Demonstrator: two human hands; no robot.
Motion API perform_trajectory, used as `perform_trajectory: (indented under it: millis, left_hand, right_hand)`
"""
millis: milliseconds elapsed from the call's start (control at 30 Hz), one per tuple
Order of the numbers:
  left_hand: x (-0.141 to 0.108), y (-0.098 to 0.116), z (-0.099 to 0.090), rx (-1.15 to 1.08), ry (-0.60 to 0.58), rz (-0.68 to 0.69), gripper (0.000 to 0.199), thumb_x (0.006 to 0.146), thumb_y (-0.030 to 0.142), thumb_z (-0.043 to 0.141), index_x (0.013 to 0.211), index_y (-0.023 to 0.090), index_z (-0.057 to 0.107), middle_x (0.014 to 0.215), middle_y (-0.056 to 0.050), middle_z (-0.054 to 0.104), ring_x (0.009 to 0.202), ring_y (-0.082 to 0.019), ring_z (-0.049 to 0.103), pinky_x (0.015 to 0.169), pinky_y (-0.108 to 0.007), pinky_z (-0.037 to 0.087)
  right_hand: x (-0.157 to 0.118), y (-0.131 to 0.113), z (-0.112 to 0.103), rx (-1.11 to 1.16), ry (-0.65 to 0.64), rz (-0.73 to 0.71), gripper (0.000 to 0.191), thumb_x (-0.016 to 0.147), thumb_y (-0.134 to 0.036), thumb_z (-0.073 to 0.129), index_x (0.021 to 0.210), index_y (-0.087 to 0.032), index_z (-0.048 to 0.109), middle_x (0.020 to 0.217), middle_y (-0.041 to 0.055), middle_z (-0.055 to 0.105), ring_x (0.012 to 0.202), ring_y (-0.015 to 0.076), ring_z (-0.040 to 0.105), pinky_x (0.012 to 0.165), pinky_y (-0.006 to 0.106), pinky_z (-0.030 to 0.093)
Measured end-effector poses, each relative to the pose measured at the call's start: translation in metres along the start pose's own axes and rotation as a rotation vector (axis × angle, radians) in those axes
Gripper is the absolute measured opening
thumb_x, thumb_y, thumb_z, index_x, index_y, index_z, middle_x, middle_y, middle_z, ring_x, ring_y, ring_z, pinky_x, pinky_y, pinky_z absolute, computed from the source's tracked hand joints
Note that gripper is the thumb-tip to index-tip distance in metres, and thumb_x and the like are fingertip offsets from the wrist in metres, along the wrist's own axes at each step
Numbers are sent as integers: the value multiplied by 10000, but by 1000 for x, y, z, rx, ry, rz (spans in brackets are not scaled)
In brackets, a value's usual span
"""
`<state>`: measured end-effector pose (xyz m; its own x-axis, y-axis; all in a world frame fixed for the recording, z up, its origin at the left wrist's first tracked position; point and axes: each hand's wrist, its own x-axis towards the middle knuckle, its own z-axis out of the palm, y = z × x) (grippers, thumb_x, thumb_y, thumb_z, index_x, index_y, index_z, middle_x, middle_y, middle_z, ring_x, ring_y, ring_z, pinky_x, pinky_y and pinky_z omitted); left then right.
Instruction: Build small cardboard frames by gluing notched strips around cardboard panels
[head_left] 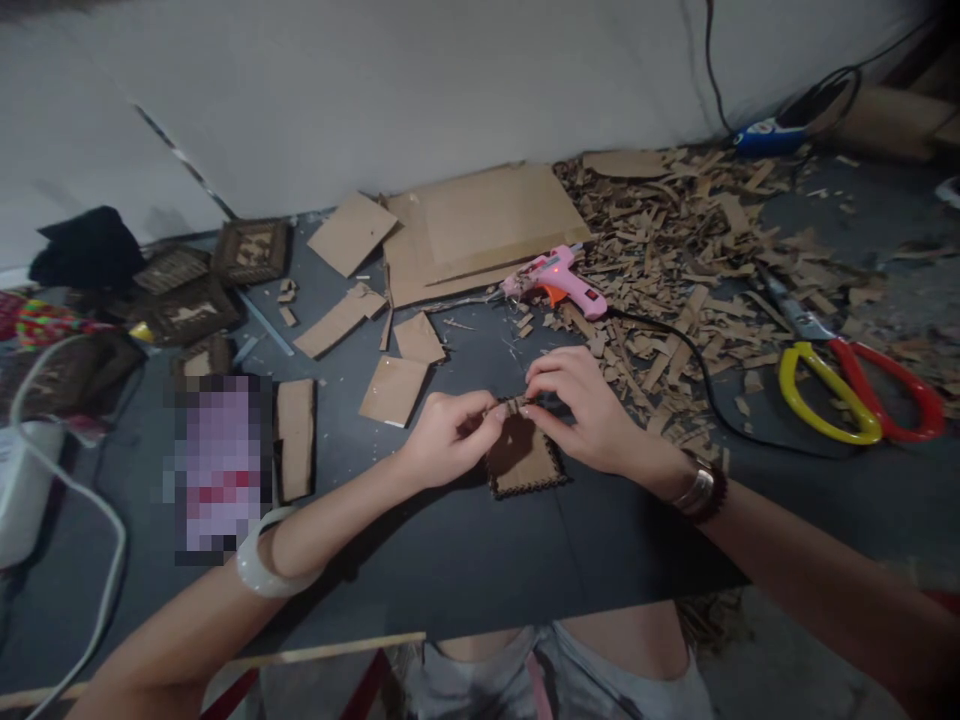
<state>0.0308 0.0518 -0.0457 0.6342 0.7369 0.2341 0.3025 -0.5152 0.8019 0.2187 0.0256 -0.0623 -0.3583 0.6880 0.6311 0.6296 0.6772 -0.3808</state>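
My left hand (450,437) and my right hand (577,400) meet above the dark tabletop, their fingertips pinching a small cardboard strip (514,407) between them. The strip lies along the top edge of a small brown cardboard panel with a scalloped border (523,462), and my fingers hide part of that edge. A pink hot glue gun (559,282) lies beyond my hands, its black cord (697,385) trailing right. Yellow-and-red-handled scissors (847,395) lie farther right, out of reach of my fingers.
A heap of cardboard scraps (675,260) covers the back right of the table. Flat cardboard sheets (480,225) lie behind the glue gun. Dark woven-looking cardboard frames (251,250) and a pixelated object (221,470) sit left, near a white cable (75,480).
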Motion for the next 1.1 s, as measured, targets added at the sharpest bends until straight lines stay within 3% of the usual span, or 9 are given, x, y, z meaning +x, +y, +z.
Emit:
perform_trajectory:
  millis: [400, 667, 800, 867, 967, 1100]
  left_hand:
    - [1, 1, 1, 28, 13, 47, 327, 852, 224, 451, 534, 152, 475, 402, 60, 437, 339, -32, 357, 373, -135, 271]
    - [-1, -2, 1, -1, 44, -9, 337, 860, 243, 422, 535, 161, 457, 401, 50, 429, 359, -48, 361, 382, -160, 272]
    - [-1, -3, 1, -9, 48, 1, 324, 855, 237, 423, 543, 159, 458, 407, 49, 440, 354, -45, 361, 376, -158, 272]
    - [-1, -3, 1, -13, 41, 10, 316, 853, 237, 421, 553, 154, 471, 414, 42, 463, 350, -44, 370, 371, -154, 278]
    - [0, -1, 0, -26, 28, 2, 269, 847, 230, 418, 617, 141, 525, 440, 35, 502, 348, -42, 392, 367, -144, 296]
    - [0, 1, 0, -46, -20, -11, 263, 859, 225, 404, 655, 140, 547, 450, 37, 504, 366, -48, 430, 383, -136, 326]
  right_hand:
    - [1, -3, 1, -30, -14, -12, 98, 874, -124, 427, 852, -216, 449, 882, 56, 562, 871, 194, 489, 788, 389, 449]
    - [2, 7, -1, -94, 206, 203, 104, 852, -148, 456, 785, -222, 426, 811, 47, 536, 809, 187, 532, 708, 357, 469]
    - [3, 1, -4, -4, 190, 94, 97, 844, -165, 502, 779, -218, 454, 781, 37, 581, 775, 170, 566, 709, 342, 483]
    - [2, -2, -4, 6, 143, 17, 80, 832, -148, 513, 889, -203, 503, 847, 63, 628, 815, 182, 583, 742, 358, 491]
    - [1, -3, -1, 8, 95, -53, 202, 829, -125, 507, 1021, -184, 530, 893, 80, 659, 834, 187, 601, 750, 365, 504]
    - [0, -2, 1, 5, 105, -59, 177, 822, -113, 503, 971, -186, 567, 826, 65, 669, 777, 174, 615, 714, 351, 513]
